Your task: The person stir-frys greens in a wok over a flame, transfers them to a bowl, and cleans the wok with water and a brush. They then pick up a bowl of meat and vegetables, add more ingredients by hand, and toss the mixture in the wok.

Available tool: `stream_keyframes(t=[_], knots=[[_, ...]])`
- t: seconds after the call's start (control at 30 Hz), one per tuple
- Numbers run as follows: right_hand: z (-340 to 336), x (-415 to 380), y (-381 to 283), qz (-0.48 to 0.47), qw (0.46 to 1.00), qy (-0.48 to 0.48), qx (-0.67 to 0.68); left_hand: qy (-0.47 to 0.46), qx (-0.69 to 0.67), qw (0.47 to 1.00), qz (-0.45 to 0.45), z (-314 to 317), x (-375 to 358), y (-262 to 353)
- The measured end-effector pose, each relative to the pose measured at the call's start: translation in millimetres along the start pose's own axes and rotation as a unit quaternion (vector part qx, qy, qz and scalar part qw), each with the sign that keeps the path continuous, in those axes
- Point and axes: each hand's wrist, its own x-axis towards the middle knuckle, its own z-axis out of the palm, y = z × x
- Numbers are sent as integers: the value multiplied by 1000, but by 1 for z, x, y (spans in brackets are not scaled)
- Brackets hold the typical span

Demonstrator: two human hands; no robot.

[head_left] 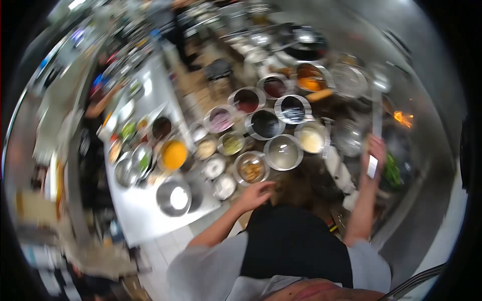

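My right hand point(375, 149) is closed around the long handle of a metal ladle point(377, 113), whose bowl points away from me. Beside that hand, green leafy vegetables point(392, 170) lie in a dark wok, partly hidden by my forearm and blurred. Orange flame point(403, 119) shows at the wok's far side. In front of my body, my left hand point(257, 194) is empty, its fingers loosely stretched to the right. It is nearest to a metal pot point(240, 176) of brown pieces, apart from it as far as the blur shows.
Several round pots, among them one with a pale yellow content point(311, 140), crowd the middle. A white cloth point(339, 169) hangs left of the wok. On the left steel table point(135, 220) stand bowls and an orange-filled container point(174, 154). A co-worker's arm point(104, 104) reaches over its far side.
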Motion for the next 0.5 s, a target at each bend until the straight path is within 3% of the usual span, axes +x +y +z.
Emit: stream_keyframes(t=[0.03,0.1,0.13,0.17,0.2,0.23,0.27,0.3,0.37,0.43,0.5], knots=[[3,-10,-24,94,965,-84,230,-1,-35,999,18,4,4,10],[-19,-46,-76,56,984,-144,92,-27,-5,999,33,20,8,9],[-47,-57,-114,-3,996,-74,-48,-29,-37,999,11,26,15,18],[-28,-83,-113,-112,975,68,-181,-34,-30,999,0,31,19,23],[-69,-103,-144,-111,971,37,-210,-57,-25,998,-2,40,26,29],[-37,-128,-123,-178,891,192,-372,-56,-22,998,6,49,33,38],[8,-141,-98,-236,750,356,-505,-72,-21,997,23,58,41,49],[0,-162,-116,-209,820,309,-435,-78,-20,996,40,77,50,42],[-34,-197,-144,-175,850,289,-405,-127,-31,991,-1,104,68,66],[-32,-223,-151,-147,836,323,-419,-155,-6,988,25,133,84,85],[-67,-243,-168,-115,789,385,-464,-194,-3,980,39,164,101,94]])
